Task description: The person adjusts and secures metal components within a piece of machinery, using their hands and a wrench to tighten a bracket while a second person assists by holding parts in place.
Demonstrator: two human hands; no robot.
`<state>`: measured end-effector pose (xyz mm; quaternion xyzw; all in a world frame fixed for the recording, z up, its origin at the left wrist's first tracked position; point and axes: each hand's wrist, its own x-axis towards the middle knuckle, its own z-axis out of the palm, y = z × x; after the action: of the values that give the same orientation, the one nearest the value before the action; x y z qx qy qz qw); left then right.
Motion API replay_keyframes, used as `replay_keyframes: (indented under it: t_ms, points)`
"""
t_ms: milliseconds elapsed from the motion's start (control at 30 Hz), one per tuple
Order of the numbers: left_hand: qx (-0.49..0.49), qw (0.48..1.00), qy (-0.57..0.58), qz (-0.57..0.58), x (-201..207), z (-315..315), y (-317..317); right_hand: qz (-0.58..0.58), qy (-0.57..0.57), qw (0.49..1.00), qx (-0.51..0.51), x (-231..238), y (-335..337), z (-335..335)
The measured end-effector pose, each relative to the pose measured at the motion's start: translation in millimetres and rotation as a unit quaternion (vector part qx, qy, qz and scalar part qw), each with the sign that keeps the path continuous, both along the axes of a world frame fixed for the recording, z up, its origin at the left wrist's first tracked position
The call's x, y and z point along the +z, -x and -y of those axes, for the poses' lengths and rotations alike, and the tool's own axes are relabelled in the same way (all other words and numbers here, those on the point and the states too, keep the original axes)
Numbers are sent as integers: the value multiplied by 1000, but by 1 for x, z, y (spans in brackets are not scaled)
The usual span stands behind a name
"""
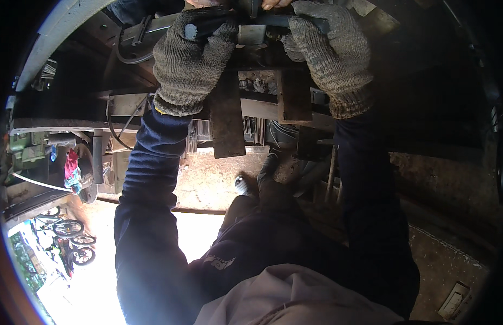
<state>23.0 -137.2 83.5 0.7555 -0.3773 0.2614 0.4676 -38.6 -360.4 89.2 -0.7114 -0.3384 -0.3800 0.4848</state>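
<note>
At the top of the view, my left hand (193,60), in a grey knit glove, is closed round a dark bar (211,24). A pale round spot shows at the bar's left end. Across from it, my right hand (338,57), gloved alike, has its fingers curled on a dark bar (281,20); I cannot tell whether it is the same one. Between my hands sits a light metal block (251,35), just below the bar's line. Another person's bare fingers (274,4) show at the top edge, beside a dark upright metal piece (253,7).
Two flat rusty plates (227,116) (294,96) hang below my hands, in front of thin metal strips (255,131). A metal frame beam (257,104) runs across. Coloured rags (72,170) hang at left, with bicycles (68,228) beyond. My feet stand on a brown floor (208,181).
</note>
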Motion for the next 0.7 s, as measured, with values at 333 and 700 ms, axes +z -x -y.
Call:
replay_keyframes:
  t_ms: [333, 700]
  points:
    - [4, 1000, 10, -5, -7, -2, -3, 19, 35, 997, -65, 3, 5, 0]
    - [-2, 999, 8, 38, -10, -2, -7, 39, 41, 998, -32, 5, -1, 2]
